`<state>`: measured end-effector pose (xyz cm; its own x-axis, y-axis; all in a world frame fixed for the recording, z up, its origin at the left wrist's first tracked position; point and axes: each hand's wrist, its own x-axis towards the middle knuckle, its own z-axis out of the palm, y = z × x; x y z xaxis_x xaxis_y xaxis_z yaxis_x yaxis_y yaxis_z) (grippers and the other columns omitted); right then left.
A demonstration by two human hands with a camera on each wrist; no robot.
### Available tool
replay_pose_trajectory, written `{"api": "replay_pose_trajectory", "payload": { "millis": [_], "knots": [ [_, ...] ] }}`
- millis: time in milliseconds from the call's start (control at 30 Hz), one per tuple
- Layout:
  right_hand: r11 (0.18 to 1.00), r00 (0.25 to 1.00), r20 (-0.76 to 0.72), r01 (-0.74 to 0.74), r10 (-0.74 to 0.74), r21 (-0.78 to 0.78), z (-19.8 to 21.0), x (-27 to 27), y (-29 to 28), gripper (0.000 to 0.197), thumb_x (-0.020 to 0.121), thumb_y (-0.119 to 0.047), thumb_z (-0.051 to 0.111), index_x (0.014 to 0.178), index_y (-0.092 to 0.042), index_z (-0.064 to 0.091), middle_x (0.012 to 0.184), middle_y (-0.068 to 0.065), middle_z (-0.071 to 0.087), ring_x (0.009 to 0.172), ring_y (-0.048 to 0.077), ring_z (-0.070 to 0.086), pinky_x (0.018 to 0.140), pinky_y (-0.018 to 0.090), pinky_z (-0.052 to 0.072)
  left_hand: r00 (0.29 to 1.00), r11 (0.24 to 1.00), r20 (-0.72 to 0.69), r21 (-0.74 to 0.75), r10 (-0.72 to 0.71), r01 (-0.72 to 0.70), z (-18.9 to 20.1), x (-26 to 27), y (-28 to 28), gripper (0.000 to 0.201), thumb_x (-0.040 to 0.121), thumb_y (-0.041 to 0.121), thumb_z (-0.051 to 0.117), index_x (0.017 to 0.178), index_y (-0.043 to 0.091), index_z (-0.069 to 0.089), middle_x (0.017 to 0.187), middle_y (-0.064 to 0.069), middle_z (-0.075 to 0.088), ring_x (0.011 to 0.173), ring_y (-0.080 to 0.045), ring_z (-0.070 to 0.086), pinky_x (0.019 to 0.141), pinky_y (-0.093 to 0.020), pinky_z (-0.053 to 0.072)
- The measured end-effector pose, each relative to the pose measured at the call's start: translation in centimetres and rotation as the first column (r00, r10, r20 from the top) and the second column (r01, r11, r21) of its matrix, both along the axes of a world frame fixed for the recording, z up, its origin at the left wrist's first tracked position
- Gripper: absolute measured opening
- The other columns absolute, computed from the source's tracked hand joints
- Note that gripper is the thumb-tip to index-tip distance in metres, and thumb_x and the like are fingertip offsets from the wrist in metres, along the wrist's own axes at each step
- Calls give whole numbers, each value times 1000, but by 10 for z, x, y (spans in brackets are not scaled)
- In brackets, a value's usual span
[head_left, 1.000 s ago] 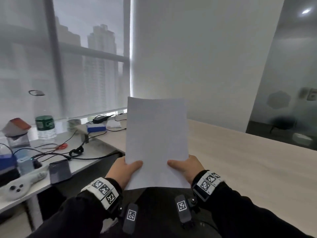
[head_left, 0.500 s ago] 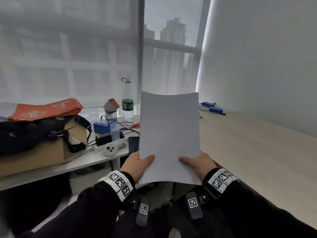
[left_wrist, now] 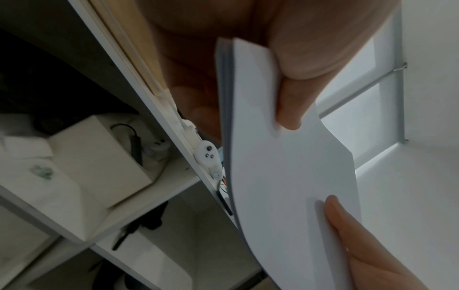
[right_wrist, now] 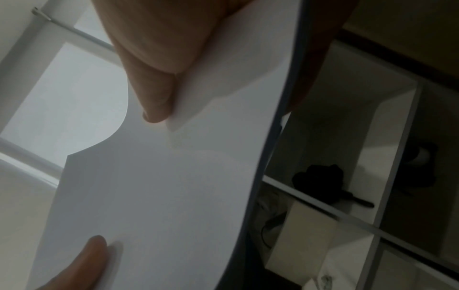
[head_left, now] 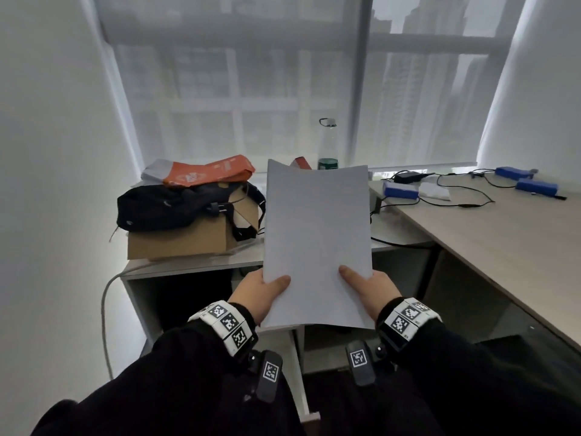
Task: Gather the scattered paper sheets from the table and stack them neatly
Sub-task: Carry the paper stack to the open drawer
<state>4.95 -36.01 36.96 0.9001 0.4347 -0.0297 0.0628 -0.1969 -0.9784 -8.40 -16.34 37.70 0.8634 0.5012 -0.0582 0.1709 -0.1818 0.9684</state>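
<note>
A stack of white paper sheets (head_left: 316, 243) stands upright in the air in front of me, its top edge slightly bowed. My left hand (head_left: 261, 292) grips its lower left edge, thumb on the front face. My right hand (head_left: 371, 291) grips the lower right edge the same way. In the left wrist view the thumb presses on the paper stack (left_wrist: 293, 176), whose layered edge shows. The right wrist view shows the paper stack (right_wrist: 174, 196) pinched under the right thumb, with the other thumb at the bottom. The fingers behind the sheets are hidden.
A light wooden table (head_left: 509, 234) runs along the right, with blue boxes (head_left: 401, 190) and black cables at its far end. To the left, a white shelf unit (head_left: 188, 269) carries a cardboard box (head_left: 179, 240), a black bag, an orange packet and a bottle (head_left: 327, 146).
The view has swung left, from the wooden table to the shelf unit and window. Both hands keep the same hold on the sheets, still upright.
</note>
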Motion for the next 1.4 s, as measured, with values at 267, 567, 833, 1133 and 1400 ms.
{"api": "replay_pose_trajectory", "payload": {
  "millis": [267, 567, 833, 1133, 1400],
  "knots": [
    [990, 990, -12, -142, 142, -11, -19, -8, 60, 18, 89, -40, 72, 86, -23, 66, 89, -3, 73, 85, 18, 71, 79, 31, 54, 989, 990, -50, 18, 139, -138, -10, -34, 39, 23, 96, 29, 64, 116, 16, 66, 103, 1, 73, 94, -17, 71, 89, -34, 56],
    [967, 973, -59, -230, 225, -114, -60, -11, 107, 33, 89, -44, 70, 106, -16, 71, 99, 3, 73, 95, 24, 70, 93, 37, 53, 953, 968, -169, 33, 250, -248, -49, -50, 67, 22, 95, 29, 65, 114, 17, 65, 110, -3, 71, 98, -22, 68, 96, -38, 53],
    [965, 970, -163, -208, 183, -159, -116, -28, 123, 46, 88, -39, 73, 117, -4, 69, 107, 7, 72, 95, 25, 67, 88, 32, 50, 915, 964, -308, 128, 262, -233, -83, -67, 73, 33, 98, 30, 60, 126, 13, 64, 105, 5, 64, 79, -7, 60, 56, -6, 41],
    [959, 958, -252, -191, 135, -211, -149, -51, 121, 48, 88, -42, 72, 117, -4, 68, 101, 5, 70, 87, 22, 65, 82, 28, 45, 875, 958, -392, 74, 284, -277, -128, -80, 75, 36, 95, 37, 63, 121, 12, 67, 116, -4, 71, 98, -21, 67, 90, -33, 52],
    [886, 934, -336, -253, 119, -388, -188, -62, 104, 47, 90, -42, 70, 117, -4, 68, 104, 8, 71, 84, 20, 64, 79, 26, 46, 855, 962, -484, -84, 188, -260, -190, -87, 64, 36, 98, 29, 61, 125, 6, 64, 116, -8, 69, 102, -25, 65, 89, -31, 48]
  ]
}}
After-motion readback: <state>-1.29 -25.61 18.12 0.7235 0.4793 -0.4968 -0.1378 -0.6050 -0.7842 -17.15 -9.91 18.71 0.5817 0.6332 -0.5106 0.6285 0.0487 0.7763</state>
